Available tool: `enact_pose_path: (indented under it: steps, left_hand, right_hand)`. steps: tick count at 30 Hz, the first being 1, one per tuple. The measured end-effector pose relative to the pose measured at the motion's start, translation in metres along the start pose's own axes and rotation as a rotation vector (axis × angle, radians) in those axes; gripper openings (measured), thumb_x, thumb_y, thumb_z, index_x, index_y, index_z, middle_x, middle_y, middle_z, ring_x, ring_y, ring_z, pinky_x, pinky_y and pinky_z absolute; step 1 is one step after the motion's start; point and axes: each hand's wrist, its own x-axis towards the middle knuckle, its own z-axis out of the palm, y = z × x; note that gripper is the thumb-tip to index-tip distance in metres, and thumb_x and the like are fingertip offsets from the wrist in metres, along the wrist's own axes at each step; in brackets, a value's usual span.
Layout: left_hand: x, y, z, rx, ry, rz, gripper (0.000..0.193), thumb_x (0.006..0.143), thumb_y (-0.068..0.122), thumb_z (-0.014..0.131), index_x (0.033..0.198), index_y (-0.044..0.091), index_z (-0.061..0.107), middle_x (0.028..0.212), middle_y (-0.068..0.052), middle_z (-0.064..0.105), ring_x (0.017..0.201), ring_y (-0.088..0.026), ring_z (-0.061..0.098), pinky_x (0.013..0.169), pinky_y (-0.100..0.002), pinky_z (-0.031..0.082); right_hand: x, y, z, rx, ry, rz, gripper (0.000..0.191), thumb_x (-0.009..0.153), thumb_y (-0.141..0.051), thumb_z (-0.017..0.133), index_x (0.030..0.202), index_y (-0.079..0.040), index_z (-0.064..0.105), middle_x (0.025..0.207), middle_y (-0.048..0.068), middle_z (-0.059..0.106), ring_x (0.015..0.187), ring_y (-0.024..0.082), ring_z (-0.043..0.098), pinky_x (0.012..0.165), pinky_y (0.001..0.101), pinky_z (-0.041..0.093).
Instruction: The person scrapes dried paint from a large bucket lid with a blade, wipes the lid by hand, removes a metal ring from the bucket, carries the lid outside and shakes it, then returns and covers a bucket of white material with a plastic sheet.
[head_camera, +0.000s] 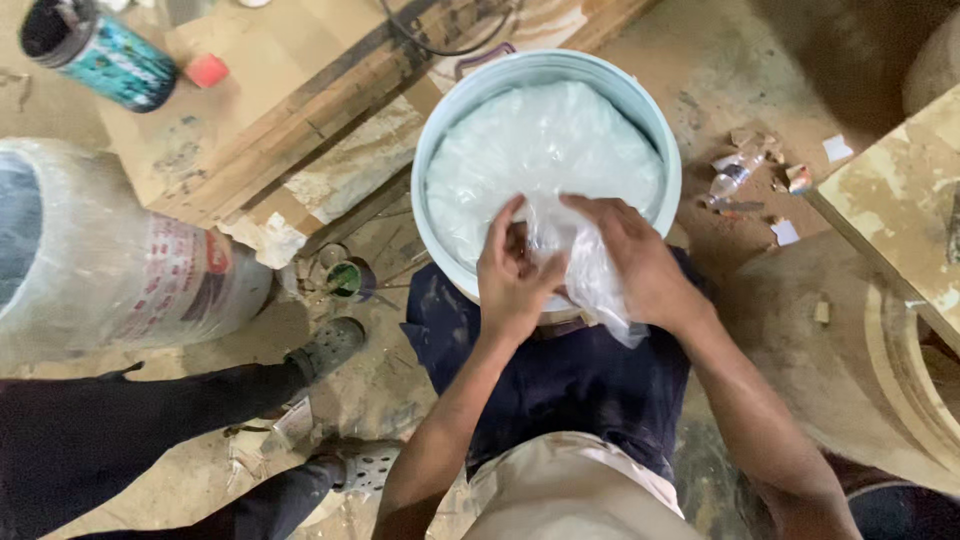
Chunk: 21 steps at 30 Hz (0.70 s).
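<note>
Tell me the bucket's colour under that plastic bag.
Pale blue bucket, seen best in the head view.

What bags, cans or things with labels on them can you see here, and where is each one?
Clear plastic bag: fills the pale blue bucket, held at its near edge by the left hand and right hand.
Big sack: far left, whitish, rounded, with red and dark print.
Can: top left, on its side, teal and black label.
Small clear bottle: right of the bucket, lying on the dusty floor.
</note>
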Motion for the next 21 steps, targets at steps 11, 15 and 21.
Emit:
enact_pose_path:
  steps: [11, 15, 21]
  left_hand:
    - [-0.033, 0.0, 0.006, 0.341, -0.255, 0.635, 0.028, 0.094, 0.007, 0.069, 0.121, 0.011, 0.061, 0.108, -0.009, 0.071, 0.101, -0.024, 0.068, 0.092, -0.042, 0.054]
    - [-0.057, -0.03, 0.029, 0.223, -0.403, 0.258, 0.024, 0.102, 0.003, 0.066, 0.126, 0.004, 0.062, 0.106, -0.014, 0.071, 0.084, -0.024, 0.065, 0.079, -0.036, 0.052]
    - [-0.056, -0.05, 0.053, -0.922, -1.015, -0.678, 0.062, 0.103, 0.033, 0.073, 0.152, 0.007, 0.045, 0.132, -0.011, 0.06, 0.108, -0.025, 0.067, 0.092, -0.034, 0.057]
  right_hand:
    - [0.072, 0.073, -0.027, 0.832, 0.604, 0.387, 0.025, 0.108, -0.005, 0.063, 0.13, 0.0, 0.052, 0.129, 0.01, 0.057, 0.113, 0.019, 0.062, 0.098, 0.038, 0.059]
    - [0.028, 0.049, -0.037, 0.48, 0.039, 0.515, 0.026, 0.111, -0.025, 0.064, 0.126, -0.005, 0.062, 0.114, 0.009, 0.068, 0.103, 0.02, 0.066, 0.086, 0.0374, 0.057]
    - [0.021, 0.01, -0.044, -0.003, -0.518, 0.615, 0.055, 0.081, -0.03, 0.077, 0.13, -0.007, 0.066, 0.102, 0.01, 0.078, 0.083, 0.025, 0.077, 0.077, 0.0416, 0.061]
